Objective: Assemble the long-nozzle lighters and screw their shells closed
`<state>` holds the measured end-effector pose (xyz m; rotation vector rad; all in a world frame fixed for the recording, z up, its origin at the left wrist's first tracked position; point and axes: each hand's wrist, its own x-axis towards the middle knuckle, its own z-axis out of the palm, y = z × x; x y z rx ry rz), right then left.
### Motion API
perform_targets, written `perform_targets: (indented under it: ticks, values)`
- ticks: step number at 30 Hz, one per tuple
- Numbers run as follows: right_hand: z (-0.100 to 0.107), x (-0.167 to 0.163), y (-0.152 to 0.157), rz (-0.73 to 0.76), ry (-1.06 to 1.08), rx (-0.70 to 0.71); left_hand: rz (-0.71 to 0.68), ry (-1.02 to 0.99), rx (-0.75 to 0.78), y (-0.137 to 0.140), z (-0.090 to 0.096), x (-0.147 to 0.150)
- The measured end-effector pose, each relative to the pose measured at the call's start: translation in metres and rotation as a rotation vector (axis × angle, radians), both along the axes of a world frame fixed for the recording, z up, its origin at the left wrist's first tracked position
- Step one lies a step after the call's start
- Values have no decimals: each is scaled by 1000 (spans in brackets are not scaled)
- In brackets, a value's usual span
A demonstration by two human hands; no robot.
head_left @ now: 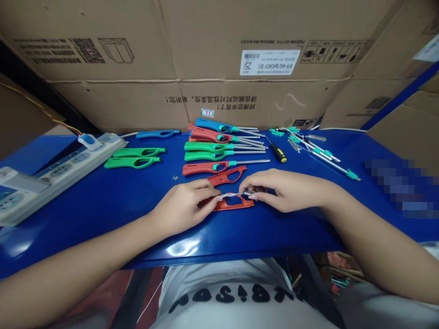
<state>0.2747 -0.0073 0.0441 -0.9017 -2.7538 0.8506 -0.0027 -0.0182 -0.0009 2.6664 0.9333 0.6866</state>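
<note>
My left hand (190, 203) is closed over the left end of an orange-red lighter shell half (236, 205), pinching thin white wires (227, 195) between thumb and fingertips. My right hand (277, 188) is closed at the shell's other end. Thumb and fingers there grip a small dark metallic part (247, 194), largely hidden by the fingers. The wires run between both hands above the open shell. Just behind lies a second orange-red shell half (229, 176), partly covered by my left hand.
Assembled utility lighters (206, 169) are piled behind the shells, beside a yellow-black screwdriver (278, 153). Green shell pieces (133, 162) and a power strip (68, 169) occupy the left. Metal lighter tubes (329, 162) lie at right. Small screws (175, 178) sit near my left hand. Cardboard (137, 100) walls the back.
</note>
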Motion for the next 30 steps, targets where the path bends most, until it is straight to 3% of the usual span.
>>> perform_targets:
  ticks: [4, 10, 16, 23, 30]
  values:
    - [-1, -2, -2, 7, 99, -61, 30, -108, 46, -3, 3, 0]
    - [-10, -10, -6, 4, 256, -240, -134, -339, 169, -10, 11, -3]
    - [-17, -16, -7, 4, 336, -301, -130, -338, 259, -10, 12, 4]
    - [-19, -24, -12, -4, 415, -350, -185, -371, 145, -4, 5, 6]
    - [-24, -28, -10, -88, 437, -367, -148, -482, -27, -3, 3, 9]
